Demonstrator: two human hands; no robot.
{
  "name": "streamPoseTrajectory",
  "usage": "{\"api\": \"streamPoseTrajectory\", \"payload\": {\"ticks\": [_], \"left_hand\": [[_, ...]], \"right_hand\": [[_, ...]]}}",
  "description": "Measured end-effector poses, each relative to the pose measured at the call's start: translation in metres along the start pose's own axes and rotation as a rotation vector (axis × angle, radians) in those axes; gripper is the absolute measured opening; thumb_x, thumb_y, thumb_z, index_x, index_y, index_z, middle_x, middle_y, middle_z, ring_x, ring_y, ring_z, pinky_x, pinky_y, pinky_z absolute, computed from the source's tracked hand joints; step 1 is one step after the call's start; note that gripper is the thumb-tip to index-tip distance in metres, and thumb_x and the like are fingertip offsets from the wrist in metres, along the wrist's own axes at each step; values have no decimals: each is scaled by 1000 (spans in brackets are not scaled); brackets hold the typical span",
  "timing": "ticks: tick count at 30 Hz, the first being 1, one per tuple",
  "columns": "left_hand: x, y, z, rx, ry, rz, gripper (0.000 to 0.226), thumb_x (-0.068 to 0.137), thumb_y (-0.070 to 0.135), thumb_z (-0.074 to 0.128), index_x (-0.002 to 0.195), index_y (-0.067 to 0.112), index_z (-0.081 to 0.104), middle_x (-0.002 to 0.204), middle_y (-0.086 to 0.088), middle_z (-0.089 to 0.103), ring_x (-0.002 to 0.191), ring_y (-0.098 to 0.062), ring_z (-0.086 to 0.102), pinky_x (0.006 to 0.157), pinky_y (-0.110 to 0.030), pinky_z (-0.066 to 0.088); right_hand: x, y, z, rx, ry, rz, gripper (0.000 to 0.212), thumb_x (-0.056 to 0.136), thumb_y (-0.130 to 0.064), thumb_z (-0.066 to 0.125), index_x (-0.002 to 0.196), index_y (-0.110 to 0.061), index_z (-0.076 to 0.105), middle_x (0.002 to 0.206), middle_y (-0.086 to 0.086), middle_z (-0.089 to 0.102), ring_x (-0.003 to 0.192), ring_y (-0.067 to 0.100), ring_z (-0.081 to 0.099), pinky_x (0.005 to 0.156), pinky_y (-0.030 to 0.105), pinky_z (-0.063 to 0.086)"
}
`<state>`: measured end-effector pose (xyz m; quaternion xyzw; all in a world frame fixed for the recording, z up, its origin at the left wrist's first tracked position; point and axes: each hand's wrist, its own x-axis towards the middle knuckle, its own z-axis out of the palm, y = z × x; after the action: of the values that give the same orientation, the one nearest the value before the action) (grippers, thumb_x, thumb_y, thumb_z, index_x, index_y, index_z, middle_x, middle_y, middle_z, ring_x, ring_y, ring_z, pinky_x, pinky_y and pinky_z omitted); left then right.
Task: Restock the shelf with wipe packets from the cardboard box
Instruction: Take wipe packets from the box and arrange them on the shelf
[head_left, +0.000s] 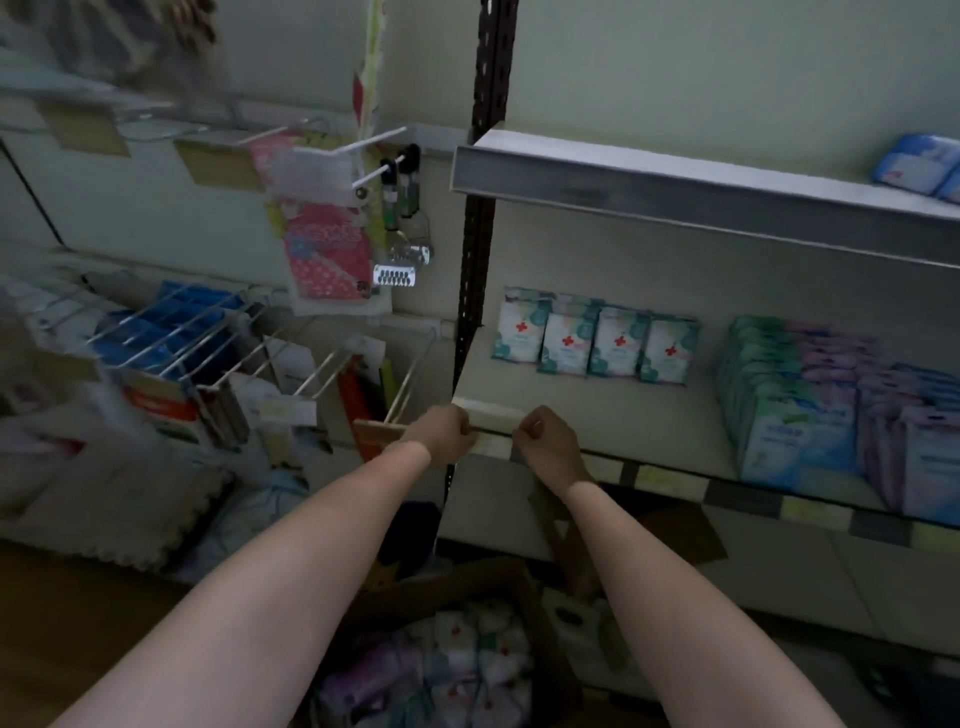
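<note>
Dim, soft, blurred, warped wide-angle edges.

From where I stand, no lettering is sharp enough to read. The only clear sign is a red cross on each of the four white-and-teal wipe packets (592, 340) standing on the pale shelf (571, 415).

A: What's on the left wall?
B: Wire peg hooks. A pink dotted packet (326, 249) hangs on one, silver metal hair clips (397, 273) just beside it. Lower down, a wire rack of blue packs (176, 332).

A: Right side?
B: Stacks of teal-and-white soft packs (779, 410) with lilac packs (904, 441) touching them. Blue-and-white pouches (917, 166) up top. A dark slotted metal upright (480, 208) runs between the two sides.
</note>
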<state>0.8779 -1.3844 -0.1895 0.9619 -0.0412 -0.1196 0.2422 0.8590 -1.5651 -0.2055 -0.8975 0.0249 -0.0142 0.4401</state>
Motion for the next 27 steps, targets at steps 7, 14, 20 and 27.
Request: {"api": "streamPoseTrajectory", "payload": {"ticks": [7, 14, 20, 27], "left_hand": [[-62, -61, 71, -57, -122, -119, 20, 91, 23, 56, 105, 12, 65, 109, -12, 66, 98, -29, 63, 74, -29, 47], [-114, -120, 157, -206, -184, -332, 29, 91, 21, 52, 117, 18, 62, 114, -11, 66, 101, -30, 63, 88, -38, 52], [-130, -147, 234, -365, -185, -528, 26, 94, 24, 50, 114, 13, 63, 107, -11, 66, 101, -31, 63, 82, -34, 51], [-107, -151, 317, -625, -144, -821, 17, 91, 13, 60, 96, -3, 63, 100, -25, 66, 99, -34, 62, 77, -33, 44]], "right_hand": [[-70, 42, 57, -196, -239, 180, 11, 89, -22, 64, 88, -23, 53, 89, 1, 60, 84, 22, 60, 72, 32, 48], [-125, 105, 121, -293, -443, 330, 24, 88, -19, 63, 71, -25, 48, 86, 3, 61, 86, 25, 59, 74, 27, 44], [-144, 158, 152, -360, -549, 335, 4, 92, -15, 56, 96, -15, 58, 101, 5, 60, 97, 26, 58, 82, 29, 46], [-123, 236, 178, -359, -651, 454, 35, 88, -12, 60, 122, -9, 57, 123, 10, 57, 110, 26, 55, 90, 31, 45]]}}
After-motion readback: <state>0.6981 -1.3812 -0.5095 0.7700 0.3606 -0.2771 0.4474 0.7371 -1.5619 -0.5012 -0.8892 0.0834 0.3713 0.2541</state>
